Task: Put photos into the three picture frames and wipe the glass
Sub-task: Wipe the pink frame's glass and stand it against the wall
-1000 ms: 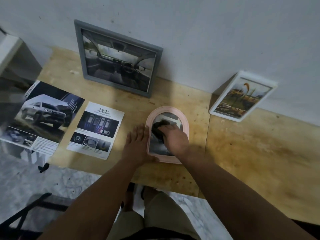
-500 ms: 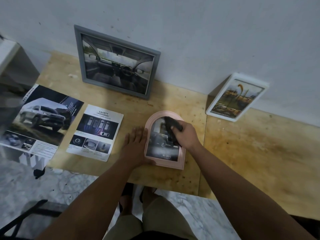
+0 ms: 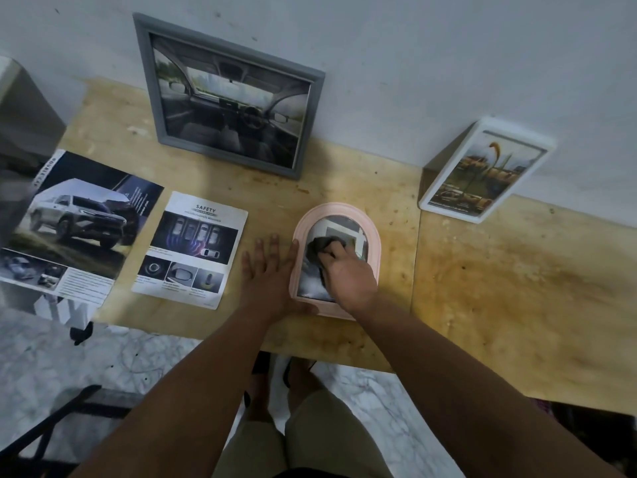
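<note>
A pink arched frame (image 3: 374,246) lies flat on the wooden table (image 3: 499,288) with a photo inside. My right hand (image 3: 348,276) grips a dark cloth (image 3: 319,246) and presses it on the frame's glass. My left hand (image 3: 267,274) lies flat with straight fingers against the frame's left edge. A grey frame (image 3: 227,94) holding a car-interior photo leans on the wall at the back. A white frame (image 3: 482,174) with a photo leans on the wall at the right.
Two printed car sheets lie on the table's left part: a large SUV page (image 3: 76,225) and a smaller safety page (image 3: 191,250). A grey box (image 3: 24,112) stands at the far left. Marble floor and my legs show below the table edge.
My right hand with the cloth has slid from the frame's right side back toward the middle and left of the glass. My left hand stays at the frame's left edge.
</note>
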Demonstrator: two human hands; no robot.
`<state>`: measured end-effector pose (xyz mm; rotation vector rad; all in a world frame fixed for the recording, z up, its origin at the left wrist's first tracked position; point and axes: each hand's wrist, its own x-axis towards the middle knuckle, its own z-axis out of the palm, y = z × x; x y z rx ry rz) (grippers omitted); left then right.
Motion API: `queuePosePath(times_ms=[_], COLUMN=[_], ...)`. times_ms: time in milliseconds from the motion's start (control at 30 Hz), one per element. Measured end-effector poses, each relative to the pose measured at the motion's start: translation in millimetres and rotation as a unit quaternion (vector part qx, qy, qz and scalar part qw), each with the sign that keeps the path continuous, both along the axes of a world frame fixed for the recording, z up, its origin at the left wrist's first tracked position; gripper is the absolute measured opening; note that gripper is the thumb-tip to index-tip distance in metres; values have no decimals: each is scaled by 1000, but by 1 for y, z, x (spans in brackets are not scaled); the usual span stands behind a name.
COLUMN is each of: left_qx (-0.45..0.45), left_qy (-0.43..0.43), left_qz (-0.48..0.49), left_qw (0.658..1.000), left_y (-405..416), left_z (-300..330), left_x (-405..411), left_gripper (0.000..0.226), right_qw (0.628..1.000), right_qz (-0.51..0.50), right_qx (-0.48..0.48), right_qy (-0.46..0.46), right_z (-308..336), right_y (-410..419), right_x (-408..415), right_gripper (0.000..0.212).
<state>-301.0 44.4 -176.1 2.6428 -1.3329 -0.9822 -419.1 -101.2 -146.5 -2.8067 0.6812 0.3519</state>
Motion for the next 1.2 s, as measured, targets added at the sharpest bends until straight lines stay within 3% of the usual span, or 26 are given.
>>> queuePosePath(times_ms=[100,167,233,333,367,400,467,500,567,633,733,833,867,967,1033,1200], left_qx=[2,5,2,-1,0,2,5,5,4,3,3,5,5,7,12,14], left_qy=[0,0,2,13,14,15,18,20,20,19,23,25,25,19,19,26], left_qz=[-3,-5,-6,-6,-5,-5,-4,-5,-8,-8,-9,-10,-8,-8,-7,-4], left_qw=[1000,1000,1000,1000,1000,1000,1000,1000,1000,1000,1000,1000,1000,1000,1000,1000], left_y=[0,0,1,0,-1,-1,-1,-1,0,0,0,0,0,0,-1,-1], left_z=[5,6,8,9,9,9,9,9,8,9,10,11,11,11,10,11], left_x=[0,0,0,0,0,0,0,0,0,0,0,0,0,0,-1,0], left_gripper=[144,143,143,146,147,147,147,147,147,148,148,149,149,148,148,146], right_qw=[995,964,865,636,591,574,605,647,765,851,873,893,918,978,982,978], right_qz=[-32,-152,-329,-525,-561,-581,-579,-561,-496,-417,-382,-368,-334,-204,-189,-196], right_qx=[78,201,359,522,534,535,511,481,382,305,280,185,132,33,24,65], right_qy=[-59,-80,-119,-219,-225,-217,-196,-188,-151,-97,-119,-180,-167,-13,22,-33], right_z=[1,11,22,41,44,46,43,39,36,35,35,37,37,29,20,14], right_y=[10,9,2,-9,-13,-16,-20,-22,-25,-25,-28,-34,-36,-32,-23,5], right_x=[-12,-13,-11,-4,-2,0,2,2,1,1,0,-3,-5,-14,-21,-39], right_gripper=[33,30,26,19,18,18,29,38,49,44,38,51,57,68,68,56])
